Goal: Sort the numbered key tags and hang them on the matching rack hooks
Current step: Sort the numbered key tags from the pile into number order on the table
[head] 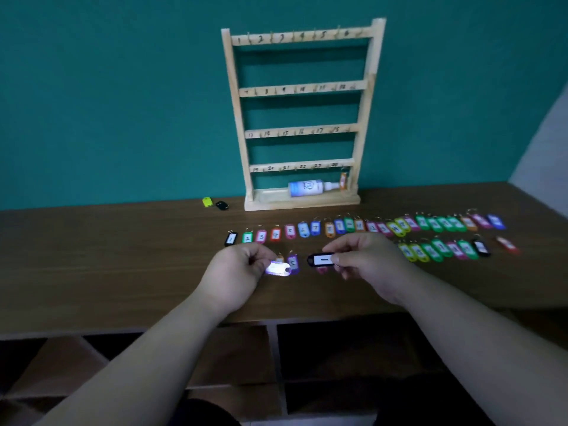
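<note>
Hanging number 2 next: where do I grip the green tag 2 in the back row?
Pinch green tag 2 at the near end of its body, from above on your side. It lies flat, ring pointing at the rack, so the ring stays free for the hook; neighbouring tags flank its long edges.

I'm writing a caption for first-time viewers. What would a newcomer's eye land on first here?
Two hands meet at mid-table: the left hand pinches a pale tag that glares in the light, and the right hand pinches a black tag. Behind them a colourful row of tags crosses the table. A wooden rack, almost bare, stands against the teal wall.
</note>
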